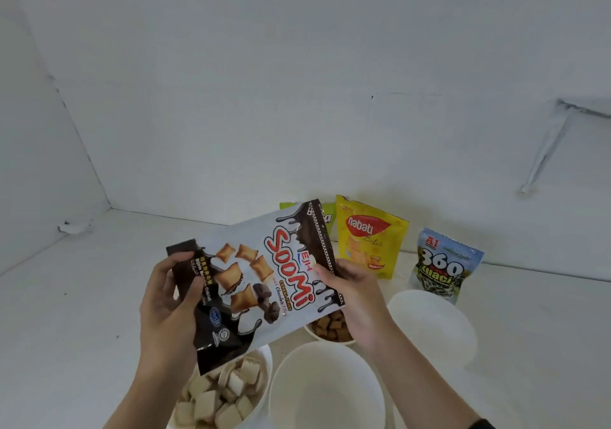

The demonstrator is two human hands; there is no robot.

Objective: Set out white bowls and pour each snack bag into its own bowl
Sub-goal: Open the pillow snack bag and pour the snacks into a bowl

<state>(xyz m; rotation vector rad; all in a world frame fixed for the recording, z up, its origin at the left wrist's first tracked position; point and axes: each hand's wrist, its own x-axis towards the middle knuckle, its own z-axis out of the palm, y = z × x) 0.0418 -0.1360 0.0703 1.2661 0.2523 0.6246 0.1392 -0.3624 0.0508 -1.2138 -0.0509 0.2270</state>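
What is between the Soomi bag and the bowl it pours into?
Nothing visible. Both hands, left hand and right hand, hold the Soomi bag in the air, with open space down to the empty bowl. The two neighbouring bowls already hold snacks.

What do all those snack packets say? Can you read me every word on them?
"SOOMi", "EJH", "with Chocolate": on the Soomi bag, held by the left hand and right hand. Its other print is too small to read.
"nabati", "Bites": on the yellow bag.
"A1", "360", "KUACI": on the blue bag.
Green bag: mostly hidden, unreadable.
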